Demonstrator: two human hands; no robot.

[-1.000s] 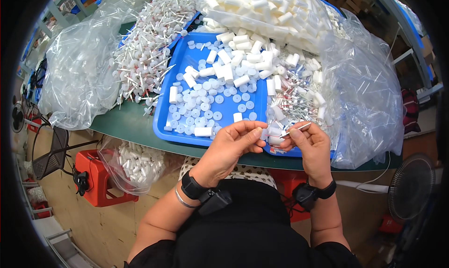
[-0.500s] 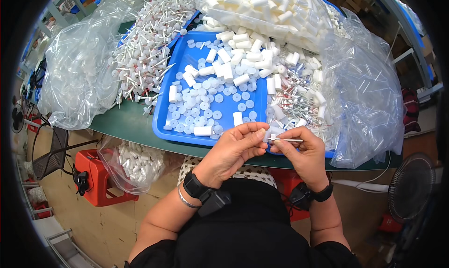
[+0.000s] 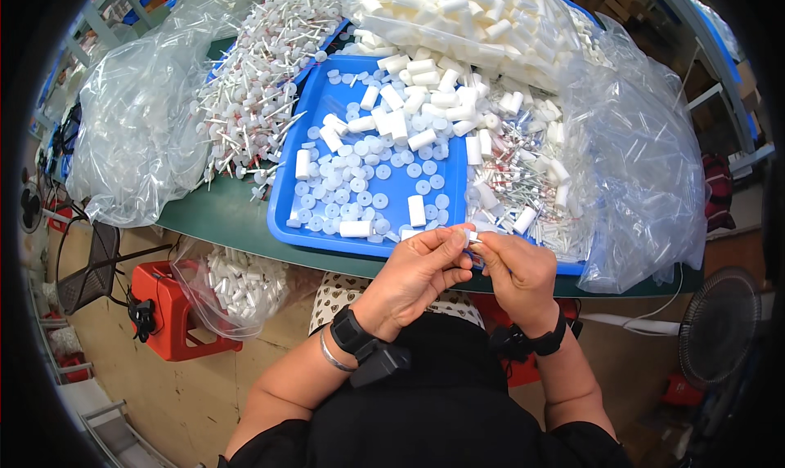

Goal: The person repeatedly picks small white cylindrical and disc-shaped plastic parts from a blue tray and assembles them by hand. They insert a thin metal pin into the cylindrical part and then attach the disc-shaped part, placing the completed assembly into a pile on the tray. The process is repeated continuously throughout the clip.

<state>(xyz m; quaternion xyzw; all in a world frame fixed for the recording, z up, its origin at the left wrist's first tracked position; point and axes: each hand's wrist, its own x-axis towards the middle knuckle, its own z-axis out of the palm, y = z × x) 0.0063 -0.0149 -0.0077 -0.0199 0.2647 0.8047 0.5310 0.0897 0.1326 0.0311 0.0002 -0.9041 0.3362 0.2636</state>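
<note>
My left hand (image 3: 417, 273) and my right hand (image 3: 517, 272) meet just below the near edge of a blue tray (image 3: 286, 174). Between their fingertips they pinch a small white plastic piece (image 3: 471, 237); its exact shape is hidden by the fingers. The tray holds several small white round caps (image 3: 360, 192) on its left half, white cylinders (image 3: 417, 210) scattered across it, and thin sticks with white ends (image 3: 511, 182) on its right half.
A heap of white capped sticks (image 3: 253, 92) lies left of the tray. A clear bag of white cylinders (image 3: 466, 18) sits behind it, crumpled clear bags (image 3: 646, 165) to the right and left. Below the green table (image 3: 221, 219) stand a red stool (image 3: 163, 309) and a bag of finished pieces (image 3: 241, 284).
My hands have come closer together; the thin stick that my right hand held out a second ago is now drawn in between the fingertips of both hands.
</note>
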